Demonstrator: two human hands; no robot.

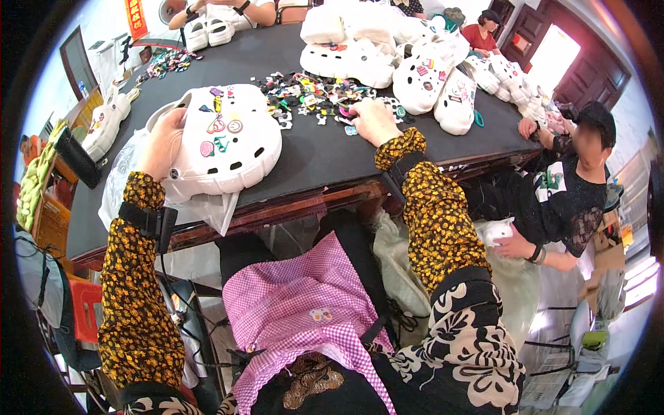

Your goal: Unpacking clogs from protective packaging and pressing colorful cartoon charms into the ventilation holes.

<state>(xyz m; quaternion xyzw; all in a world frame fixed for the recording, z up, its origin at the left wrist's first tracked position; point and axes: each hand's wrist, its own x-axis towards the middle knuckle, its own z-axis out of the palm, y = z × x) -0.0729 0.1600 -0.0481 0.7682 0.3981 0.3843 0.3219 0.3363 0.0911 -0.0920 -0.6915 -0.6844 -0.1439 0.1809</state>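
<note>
My left hand (pixel 164 146) is closed around the heel side of a white clog (pixel 249 149), its fingers partly hidden in the opening. Colourful charms dot the clog's top, and it seems to be paired with another one. Under it, clear plastic bag (pixel 124 187) spreads to the table edge. My right hand (pixel 374 120) reaches to the right end of a heap of small shoe charms (pixel 304 97). Its fingers are bent down and drawn together among the charms; whatever is between the tips cannot be made out. One blue-and-pink charm (pixel 350 130) lies just below the fingertips.
White decorated clogs (pixel 422 76) are piled behind and right of the charms. A second charm heap (pixel 169 63) lies far left, near another clog (pixel 107 128). A co-worker (pixel 553 180) sits at the right, holding a white item (pixel 496 232); others work across the dark table (pixel 311 152).
</note>
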